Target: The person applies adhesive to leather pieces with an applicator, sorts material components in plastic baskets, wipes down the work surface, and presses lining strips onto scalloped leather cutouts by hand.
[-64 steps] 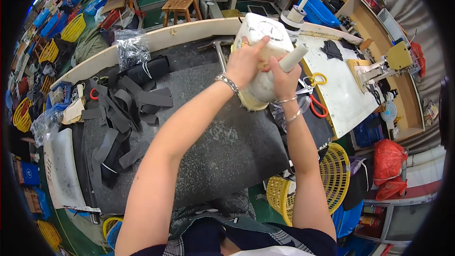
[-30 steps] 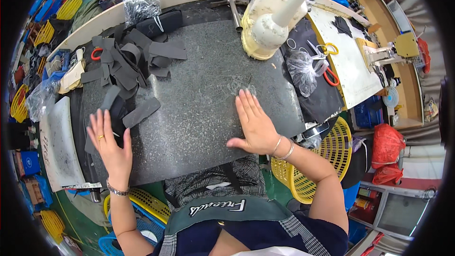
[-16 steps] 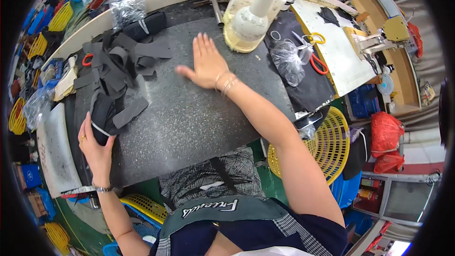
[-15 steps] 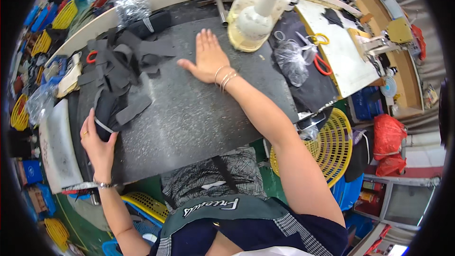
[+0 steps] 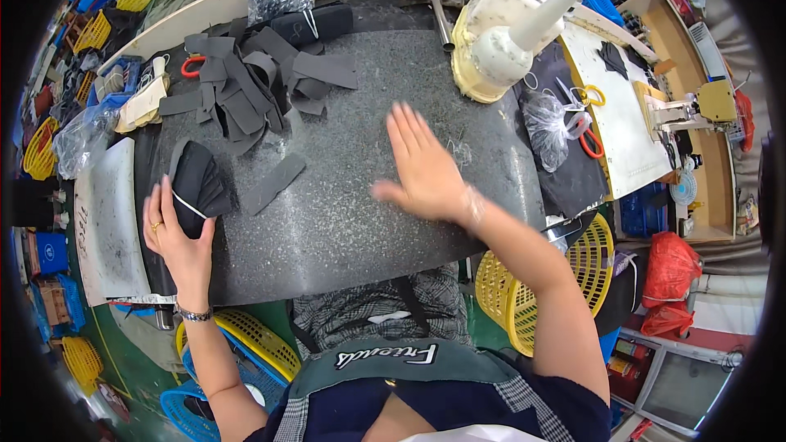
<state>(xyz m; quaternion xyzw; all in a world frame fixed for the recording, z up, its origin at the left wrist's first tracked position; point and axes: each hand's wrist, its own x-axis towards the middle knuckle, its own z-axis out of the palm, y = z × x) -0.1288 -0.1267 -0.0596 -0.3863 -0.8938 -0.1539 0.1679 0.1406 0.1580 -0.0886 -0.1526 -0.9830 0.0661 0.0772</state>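
Note:
My left hand [image 5: 176, 229] rests at the left of the dark worktable, against a bundle of black fabric pieces [image 5: 201, 180] tied with a white band. Its fingers lie stretched along the bundle's left side, and the thumb touches the near end. My right hand [image 5: 426, 168] is open and flat over the middle of the table, palm down, with nothing in it. Between the hands lies a single dark grey strip [image 5: 275, 183]. Beyond it sits a loose pile of dark grey fabric strips [image 5: 237, 90], with a red handle [image 5: 191, 67] showing at its left edge.
A white-and-yellow machine [image 5: 491, 49] stands at the far right of the worktable [image 5: 352, 237]. A clear plastic bag [image 5: 547, 127] and red-handled scissors [image 5: 590, 144] lie beyond it. A rolled black bundle [image 5: 315, 24] is at the back. Yellow baskets [image 5: 512, 299] stand below.
My right hand has swept from the far part of the table back toward me. My left hand stays at the tied bundle. The whole view has shifted slightly.

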